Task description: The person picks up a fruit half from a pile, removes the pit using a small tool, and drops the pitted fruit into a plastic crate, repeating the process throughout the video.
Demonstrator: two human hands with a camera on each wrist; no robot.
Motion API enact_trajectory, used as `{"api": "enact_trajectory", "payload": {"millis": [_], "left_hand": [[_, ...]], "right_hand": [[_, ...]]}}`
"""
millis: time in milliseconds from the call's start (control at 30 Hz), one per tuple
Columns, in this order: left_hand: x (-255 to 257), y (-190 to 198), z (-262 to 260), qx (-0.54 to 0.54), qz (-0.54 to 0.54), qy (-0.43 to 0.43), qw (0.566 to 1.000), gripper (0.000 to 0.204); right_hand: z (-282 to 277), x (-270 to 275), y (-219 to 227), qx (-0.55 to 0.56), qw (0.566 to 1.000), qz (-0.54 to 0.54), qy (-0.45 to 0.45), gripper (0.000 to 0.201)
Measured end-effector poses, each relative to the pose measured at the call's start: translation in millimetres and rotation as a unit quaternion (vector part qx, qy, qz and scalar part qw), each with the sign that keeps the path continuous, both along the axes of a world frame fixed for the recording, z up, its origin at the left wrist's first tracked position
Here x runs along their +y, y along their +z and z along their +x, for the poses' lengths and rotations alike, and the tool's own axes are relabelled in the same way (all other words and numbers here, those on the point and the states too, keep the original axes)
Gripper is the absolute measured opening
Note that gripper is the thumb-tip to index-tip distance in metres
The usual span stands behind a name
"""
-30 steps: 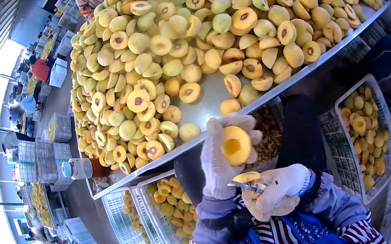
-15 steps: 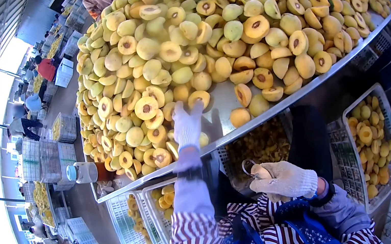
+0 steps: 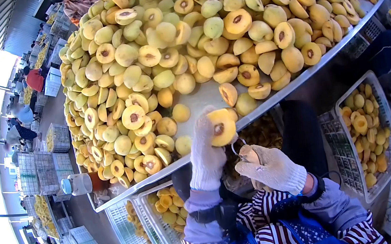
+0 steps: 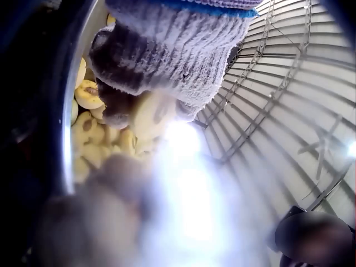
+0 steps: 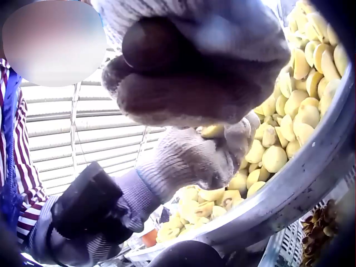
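In the head view my gloved left hand [image 3: 203, 149] holds a yellow peach half [image 3: 222, 128] near the table's front edge, its cut face showing a brown centre. Just below and right of it, my gloved right hand [image 3: 275, 168] grips a pitting tool [image 3: 248, 154] with a curved metal loop and a short, thick handle. The loop is right by the lower edge of the peach half. In the left wrist view, the glove [image 4: 167, 55] bends over the pale peach half [image 4: 150, 117]. The right wrist view shows the right glove's curled fingers [image 5: 178, 100] around the dark handle end.
A metal-rimmed table [image 3: 275, 101] bears a large heap of peach halves [image 3: 191, 35]. Crates of peaches stand at left [image 3: 139, 203] and right [image 3: 390, 141]; another with brownish pieces [image 3: 259, 134] sits beneath the table edge. A jug [image 3: 79, 184] stands at the left corner.
A second ago my left hand held a hollowed peach half by the tool. It then reached, without that half, to one on the table, and now holds a half with a brown centre beside the loop.
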State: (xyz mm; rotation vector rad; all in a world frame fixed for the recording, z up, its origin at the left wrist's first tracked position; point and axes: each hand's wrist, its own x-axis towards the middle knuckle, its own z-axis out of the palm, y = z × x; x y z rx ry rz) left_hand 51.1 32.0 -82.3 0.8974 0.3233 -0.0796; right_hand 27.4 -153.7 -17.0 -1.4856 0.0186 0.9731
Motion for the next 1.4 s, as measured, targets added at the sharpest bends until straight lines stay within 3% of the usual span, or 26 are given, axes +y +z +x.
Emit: {"api": "enact_trajectory", "payload": {"millis": [67,200,233,333,433,500,600,733,833,933,967,1067,1100,1200,1233,1300,1333,1400], "left_hand": [[-13.8,6.6,-16.6,0.027,-0.034,0.019,0.999,0.057],[-35.1,27.1,-35.8,-0.016,0.05,0.021,0.998,0.06],[-38.0,29.2,-38.7,-0.031,0.13,0.027,0.991,0.061],[-54.6,45.0,-49.9,-0.071,0.165,0.071,0.981,0.055],[-63.8,49.9,-55.5,-0.105,0.127,0.095,0.982,0.06],[-65.5,49.5,-58.4,-0.101,0.07,0.11,0.986,0.062],[-72.4,58.1,-64.5,-0.128,0.14,0.136,0.972,0.056],[-50.4,65.8,-59.1,-0.113,0.301,0.035,0.946,0.043],[-50.2,90.8,-51.5,-0.042,0.385,-0.033,0.921,0.039],[-59.5,76.4,-53.2,-0.166,0.281,0.029,0.945,0.04],[-48.3,68.3,-49.9,-0.172,0.205,-0.026,0.963,0.044],[-50.7,67.9,-59.5,-0.059,0.139,-0.002,0.988,0.047],[-42.7,66.9,-63.3,-0.043,0.257,-0.033,0.965,0.054],[-27.3,73.6,-67.1,-0.002,0.419,-0.204,0.885,0.063],[-23.9,53.0,-67.5,0.022,0.294,-0.168,0.941,0.065],[-31.7,48.8,-69.8,0.003,0.148,-0.06,0.987,0.062],[-34.9,49.9,-70.2,-0.007,0.071,-0.005,0.997,0.061],[-36.6,46.5,-69.9,-0.036,0.03,0.005,0.999,0.059]], "right_hand": [[-1.5,1.3,-4.9,-0.027,0.999,-0.015,0.015,0.045],[-10.3,4.0,-18.1,-0.116,0.993,-0.029,-0.002,0.039],[-13.2,4.3,-19.3,-0.147,0.989,-0.027,-0.015,0.037],[-19.5,1.0,-15.1,-0.207,0.977,-0.045,-0.018,0.033],[-21.6,-3.4,-18.7,-0.103,0.994,0.022,-0.005,0.03],[-24.1,-4.4,-17.5,-0.082,0.996,0.025,0.0,0.04],[-24.7,-4.9,-9.6,-0.068,0.997,0.012,0.016,0.042],[-30.8,-4.7,5.4,0.03,0.997,0.071,-0.012,0.032],[-21.8,-12.3,12.0,0.109,0.988,0.109,0.023,0.025],[-23.5,-13.1,12.1,0.092,0.982,0.16,-0.041,0.022],[-22.0,-15.0,14.4,0.093,0.985,0.138,-0.037,0.025],[-22.4,-20.1,16.7,0.042,0.989,0.084,-0.111,0.029],[-19.6,-22.5,17.9,0.035,0.988,0.062,-0.134,0.034],[-14.8,-28.2,7.9,-0.006,0.986,0.074,-0.149,0.035],[-16.5,-26.6,10.7,-0.001,0.987,0.071,-0.141,0.034],[-24.6,-21.9,19.5,0.011,0.99,0.065,-0.128,0.032],[-27.2,-21.1,24.0,0.025,0.993,0.065,-0.1,0.026],[-30.9,-15.8,19.5,0.025,0.998,0.033,-0.042,0.027]]}}
